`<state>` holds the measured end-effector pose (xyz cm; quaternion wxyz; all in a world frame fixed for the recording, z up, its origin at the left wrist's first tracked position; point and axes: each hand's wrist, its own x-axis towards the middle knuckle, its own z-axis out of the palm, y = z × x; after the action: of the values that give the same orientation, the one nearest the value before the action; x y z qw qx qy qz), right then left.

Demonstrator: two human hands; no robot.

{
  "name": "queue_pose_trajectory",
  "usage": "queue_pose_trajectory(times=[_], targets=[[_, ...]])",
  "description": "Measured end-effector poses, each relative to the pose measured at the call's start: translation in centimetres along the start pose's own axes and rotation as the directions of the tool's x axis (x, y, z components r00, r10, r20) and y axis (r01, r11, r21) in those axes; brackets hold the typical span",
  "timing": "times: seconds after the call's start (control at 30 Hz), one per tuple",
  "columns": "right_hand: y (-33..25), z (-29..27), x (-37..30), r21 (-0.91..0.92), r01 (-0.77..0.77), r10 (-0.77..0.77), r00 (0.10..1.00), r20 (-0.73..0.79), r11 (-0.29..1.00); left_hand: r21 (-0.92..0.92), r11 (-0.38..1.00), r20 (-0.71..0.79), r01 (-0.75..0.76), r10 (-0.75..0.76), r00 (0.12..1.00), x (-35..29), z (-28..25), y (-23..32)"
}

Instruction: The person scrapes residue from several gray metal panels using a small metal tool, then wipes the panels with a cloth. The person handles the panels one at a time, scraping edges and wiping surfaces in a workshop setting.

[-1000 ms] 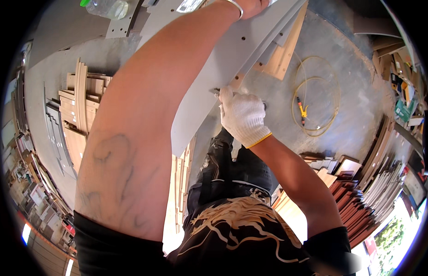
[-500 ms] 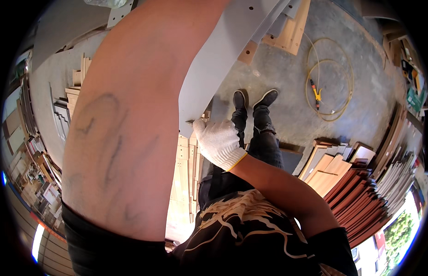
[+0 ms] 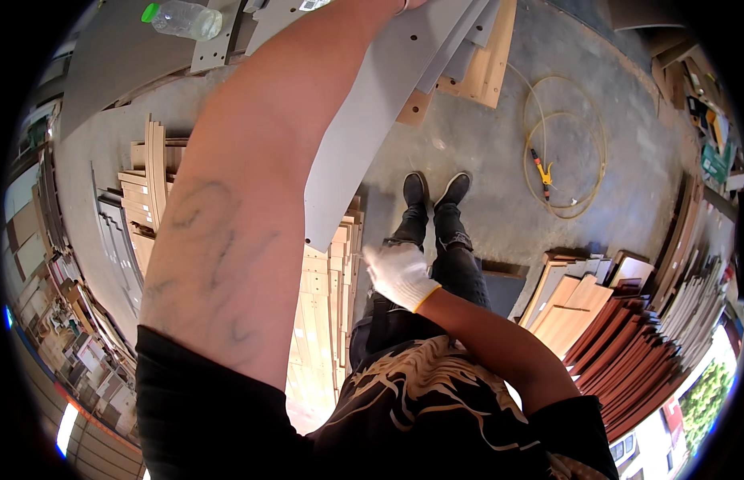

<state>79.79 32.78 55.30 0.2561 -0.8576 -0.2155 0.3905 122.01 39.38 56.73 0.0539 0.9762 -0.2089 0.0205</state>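
Reaching up the left side of the frame, the bare left arm [image 3: 244,176] ends in the left hand [image 3: 416,4], mostly cut off at the top edge; its grip I cannot tell. Mid-frame, the gloved right hand [image 3: 400,276], fingers curled, has come away from the lower corner of the grey panel [image 3: 352,156], which slants down from upper centre; whether it holds anything is unclear. Beyond, upper right, a yellow hose [image 3: 602,152] loops on the floor [image 3: 484,152].

left hand [image 3: 415,3]: mostly cropped | right fingers [image 3: 378,261]: blurred | grey board [image 3: 350,152]: part-hidden
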Motion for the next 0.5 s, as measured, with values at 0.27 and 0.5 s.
queue_pose_trajectory(times=[0.27,0.5], targets=[[11.8,-2.5,-4.8,0.29,-0.39,0.475,0.814,-0.334,0.874,-0.109,0.994,-0.203,0.005,-0.027,0.979,-14.6,1.2,2.8],[16.9,-6.5,-6.3,0.922,-0.324,0.772,0.633,0.047,0.21,-0.096,0.939,0.077,0.33,-0.324,0.943,-38.1,-3.3,6.7]])
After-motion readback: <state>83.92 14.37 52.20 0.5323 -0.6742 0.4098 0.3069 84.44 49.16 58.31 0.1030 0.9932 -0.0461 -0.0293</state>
